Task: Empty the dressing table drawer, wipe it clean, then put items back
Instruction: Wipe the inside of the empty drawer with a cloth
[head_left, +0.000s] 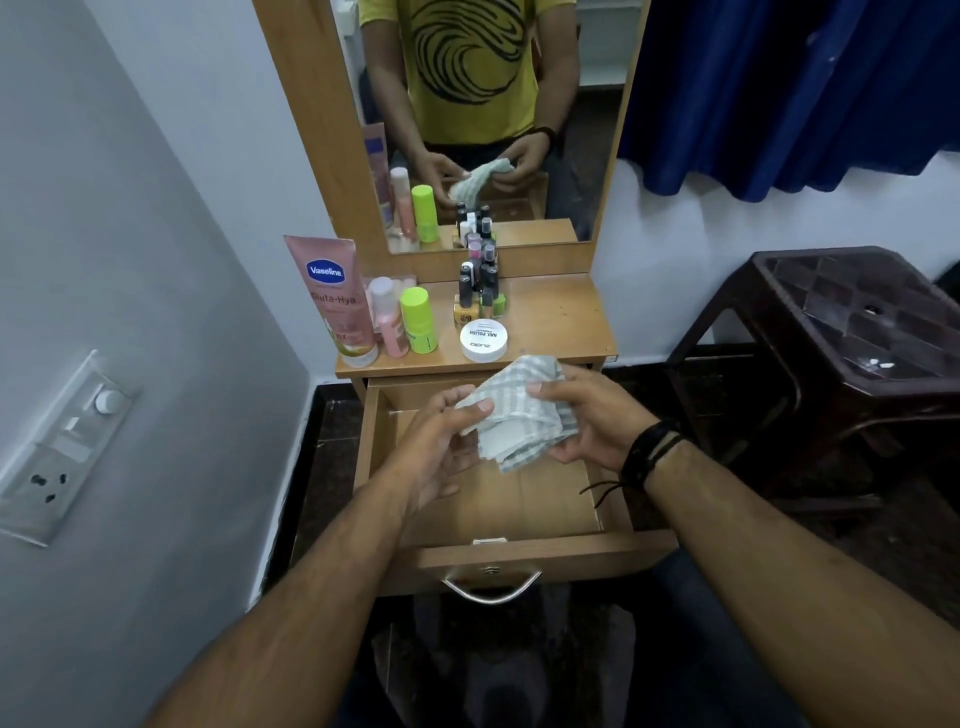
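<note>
The wooden drawer of the dressing table is pulled out, and nothing lies on its visible floor. Above it both hands hold a folded white and pale green checked cloth. My left hand pinches the cloth's left edge with the thumb on top. My right hand grips its right side. On the tabletop stand a pink Vaseline tube, a pink bottle, a lime green bottle, several nail polish bottles and a white nail polish remover tub.
A mirror rises behind the tabletop and reflects the hands and cloth. A dark brown plastic stool stands to the right. Blue curtains hang at upper right. A switchboard sits on the left wall.
</note>
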